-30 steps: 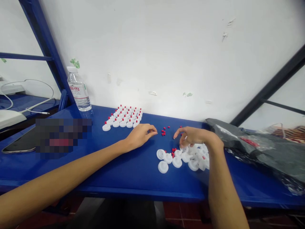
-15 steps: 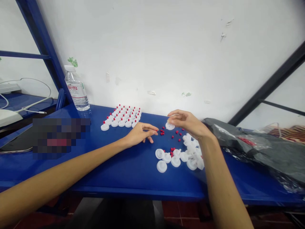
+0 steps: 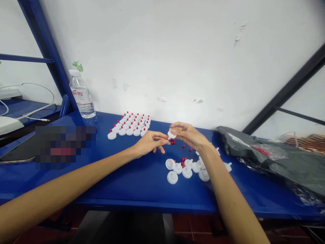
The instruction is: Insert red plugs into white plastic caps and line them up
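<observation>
In the head view my right hand (image 3: pixel 188 134) pinches a white nozzle cap (image 3: pixel 172 134) by its round base, its spout tilted down to the left. The spout meets the fingertips of my left hand (image 3: pixel 150 142). There my left thumb and forefinger are closed on a small red tip cap, mostly hidden now. Loose red tip caps (image 3: pixel 183 146) lie under and beside the hands. Nearer to me is a pile of white nozzle caps (image 3: pixel 187 172), partly covered by my right forearm. Back left stand rows of white caps (image 3: pixel 129 131) with red tips on top.
A water bottle (image 3: pixel 81 98) stands at the back left by the wall. A dark plastic bag (image 3: pixel 269 159) covers the right side of the blue table (image 3: pixel 122 189). A blurred-out dark object (image 3: pixel 63 145) lies at the left, near white cables (image 3: pixel 35 117).
My right hand has moved left with the white nozzle cap and tipped its spout downward, bringing it to my left fingertips. My left hand has barely moved.
</observation>
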### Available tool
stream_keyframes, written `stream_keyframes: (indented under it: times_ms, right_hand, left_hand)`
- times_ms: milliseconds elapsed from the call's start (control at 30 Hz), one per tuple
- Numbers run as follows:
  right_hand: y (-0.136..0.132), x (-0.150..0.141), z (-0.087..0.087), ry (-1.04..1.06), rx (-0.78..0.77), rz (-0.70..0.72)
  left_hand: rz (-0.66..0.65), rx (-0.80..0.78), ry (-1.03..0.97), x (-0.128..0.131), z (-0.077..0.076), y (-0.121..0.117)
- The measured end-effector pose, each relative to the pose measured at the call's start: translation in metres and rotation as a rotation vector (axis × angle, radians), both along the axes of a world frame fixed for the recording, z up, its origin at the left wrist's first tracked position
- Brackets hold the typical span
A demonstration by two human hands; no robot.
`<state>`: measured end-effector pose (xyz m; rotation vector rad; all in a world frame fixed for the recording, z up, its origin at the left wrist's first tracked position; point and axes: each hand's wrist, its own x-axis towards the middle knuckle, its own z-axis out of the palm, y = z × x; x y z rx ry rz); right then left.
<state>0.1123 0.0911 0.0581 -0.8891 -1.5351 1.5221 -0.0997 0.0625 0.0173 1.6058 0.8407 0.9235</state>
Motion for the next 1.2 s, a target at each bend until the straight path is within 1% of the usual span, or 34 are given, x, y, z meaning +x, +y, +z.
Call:
stream_keyframes:
  times_ms: [133, 233, 333, 433, 533, 667, 733, 800, 933, 1033, 1133, 1200]
  right_hand:
    - [0.001, -0.002, -0.001, -0.043, 0.081, -0.009]
    - [-0.003, -0.004, 0.002, -0.138, 0.163, -0.029]
    - [-0.008, -0.008, 0.006, -0.248, 0.199, -0.012]
    - [-0.009, -0.013, 0.007, -0.335, 0.228, -0.071]
    - [-0.007, -0.016, 0.005, -0.384, 0.227, -0.124]
    - [-0.003, -0.017, 0.001, -0.432, 0.203, -0.146]
    - [-0.003, -0.017, -0.001, -0.456, 0.201, -0.118]
    - [-0.003, -0.018, -0.003, -0.473, 0.198, -0.081]
    - [-0.005, -0.019, -0.003, -0.512, 0.192, -0.039]
    - [-0.006, -0.02, -0.002, -0.555, 0.178, -0.02]
    - [-0.005, -0.018, -0.003, -0.555, 0.163, -0.043]
    - [-0.002, -0.016, -0.004, -0.537, 0.181, -0.063]
  left_hand:
    - [0.006, -0.045, -0.073, -0.001, -0.002, 0.001]
    - [0.018, -0.08, -0.109, -0.001, -0.003, 0.003]
    - [0.042, -0.099, -0.141, -0.001, -0.004, 0.005]
    - [0.068, -0.097, -0.168, -0.002, -0.003, 0.005]
    - [0.08, -0.068, -0.192, -0.003, 0.0, 0.005]
    - [0.057, -0.044, -0.173, -0.003, 0.005, 0.001]
    - [0.018, -0.054, -0.16, -0.002, 0.006, 0.0]
    - [0.006, -0.073, -0.148, 0.0, 0.007, -0.001]
    - [0.067, -0.069, -0.135, 0.002, 0.007, -0.001]
    - [0.086, -0.128, -0.202, -0.001, 0.007, 0.001]
    - [0.074, -0.215, -0.308, -0.004, 0.008, 0.004]
    - [0.074, -0.236, -0.348, -0.006, 0.009, 0.005]
